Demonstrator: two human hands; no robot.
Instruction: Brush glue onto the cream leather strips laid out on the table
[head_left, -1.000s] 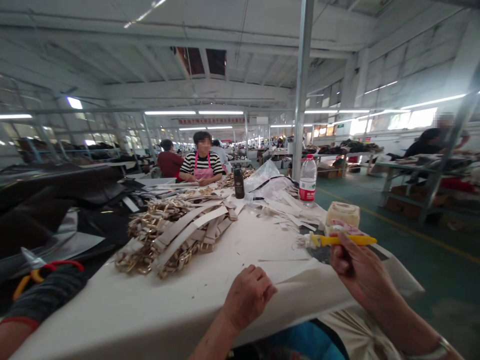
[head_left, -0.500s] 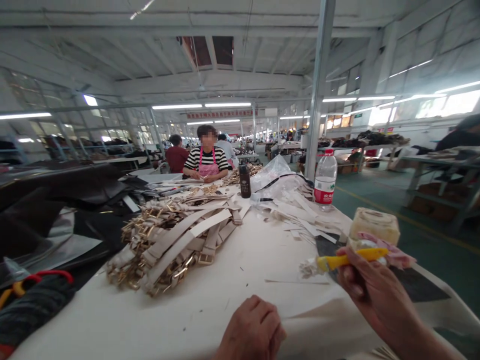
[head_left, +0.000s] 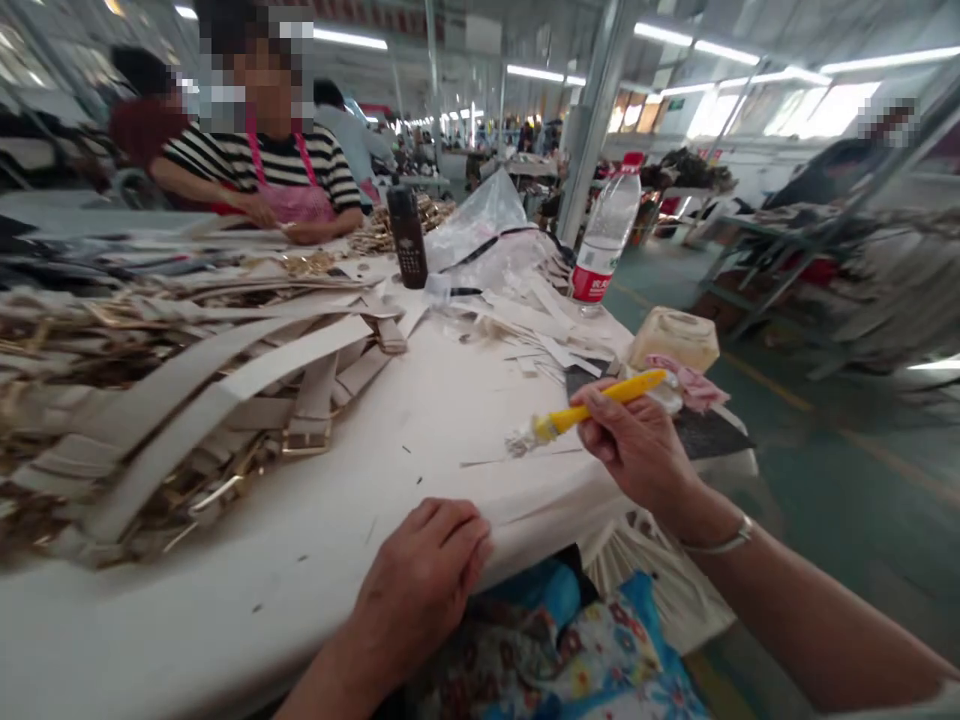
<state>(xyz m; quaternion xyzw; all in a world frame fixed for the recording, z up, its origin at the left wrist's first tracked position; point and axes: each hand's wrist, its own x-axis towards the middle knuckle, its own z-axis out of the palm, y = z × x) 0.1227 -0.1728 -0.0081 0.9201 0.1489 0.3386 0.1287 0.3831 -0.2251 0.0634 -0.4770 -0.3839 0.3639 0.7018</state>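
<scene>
My right hand (head_left: 637,445) is closed round the yellow handle of a brush (head_left: 600,405). The brush's bristles, clumped and whitish, point left over the white tabletop (head_left: 442,420). At the table's front edge rests my left hand (head_left: 424,565), its fingers curled in. Whatever lies under those fingers is hidden. Just beyond my right hand is a squarish, yellowish plastic container (head_left: 673,337), with a pink cloth (head_left: 697,388) beside it. To the left of my hands lies a big heap of beige straps (head_left: 225,385) with gold-coloured buckles.
A clear water bottle (head_left: 606,235) with a red cap and a dark bottle (head_left: 406,235) stand farther back. Between them are clear plastic bags (head_left: 491,225) and cut strips (head_left: 525,320). Across the table sits a person in a striped top and pink apron (head_left: 292,180).
The camera has tilted down and come closer, so my lap and more of both forearms show. The brush stays in my right hand; my left hand is still curled at the table edge.
</scene>
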